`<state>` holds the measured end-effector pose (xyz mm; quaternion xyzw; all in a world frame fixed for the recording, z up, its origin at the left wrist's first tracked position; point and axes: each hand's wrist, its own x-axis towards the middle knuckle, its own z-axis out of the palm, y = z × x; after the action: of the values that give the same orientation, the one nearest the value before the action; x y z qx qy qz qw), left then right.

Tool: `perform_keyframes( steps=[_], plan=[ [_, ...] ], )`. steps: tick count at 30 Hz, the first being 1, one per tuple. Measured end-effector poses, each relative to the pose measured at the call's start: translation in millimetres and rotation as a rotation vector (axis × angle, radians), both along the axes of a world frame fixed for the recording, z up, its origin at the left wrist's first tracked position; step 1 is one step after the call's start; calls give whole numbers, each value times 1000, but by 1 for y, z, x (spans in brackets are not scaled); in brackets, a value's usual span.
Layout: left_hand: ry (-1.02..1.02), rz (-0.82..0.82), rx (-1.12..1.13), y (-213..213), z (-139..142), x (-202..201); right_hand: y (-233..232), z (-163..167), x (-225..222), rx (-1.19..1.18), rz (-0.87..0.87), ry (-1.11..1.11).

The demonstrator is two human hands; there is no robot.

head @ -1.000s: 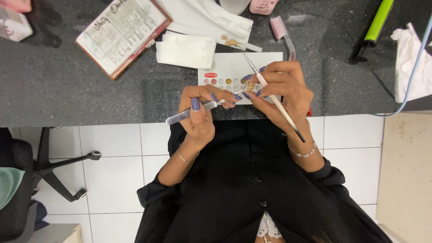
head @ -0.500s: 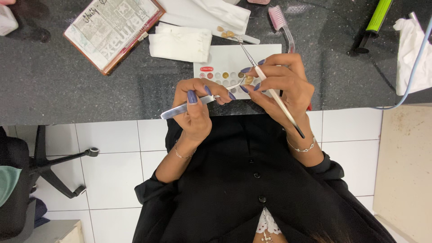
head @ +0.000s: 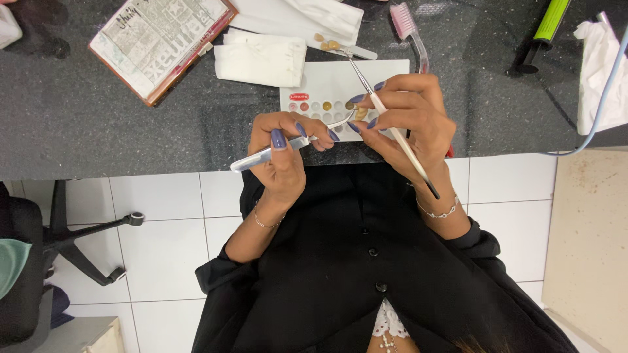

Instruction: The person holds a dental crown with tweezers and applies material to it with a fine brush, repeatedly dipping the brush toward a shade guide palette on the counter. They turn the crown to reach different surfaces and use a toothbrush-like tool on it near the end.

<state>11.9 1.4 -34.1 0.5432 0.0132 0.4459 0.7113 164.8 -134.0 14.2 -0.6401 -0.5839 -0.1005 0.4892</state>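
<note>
I see my left hand (head: 282, 153) near the middle of the frame, fingers closed around a pair of tweezers (head: 288, 145) whose tips pinch a small tan tooth (head: 360, 113). My right hand (head: 409, 121) sits just right of it, closed on a thin brush (head: 392, 127) that slants from upper left to lower right – its tip points up over the white palette (head: 340, 88) on the dark desk (head: 131, 131). A folded white cloth (head: 260, 60) and an open booklet (head: 160, 40) lie toward the upper left – a pink toothbrush (head: 409, 29) lies at the top.
</note>
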Motion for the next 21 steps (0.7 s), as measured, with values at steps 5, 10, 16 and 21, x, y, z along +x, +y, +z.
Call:
perform_keyframes(
  steps=[5, 10, 16, 21],
  plan=[
    [6, -12, 23, 2, 1, -1, 1, 2, 1, 14, 17, -26],
    [20, 16, 73, 4, 2, 0, -3, -1, 1, 81, 21, 91],
    [36, 79, 146, 4, 4, 0, -10, -13, -5, 208, -122, 155],
    [11, 64, 190, 6, 7, -1, -12, -17, -4, 248, -183, 34]
  ],
)
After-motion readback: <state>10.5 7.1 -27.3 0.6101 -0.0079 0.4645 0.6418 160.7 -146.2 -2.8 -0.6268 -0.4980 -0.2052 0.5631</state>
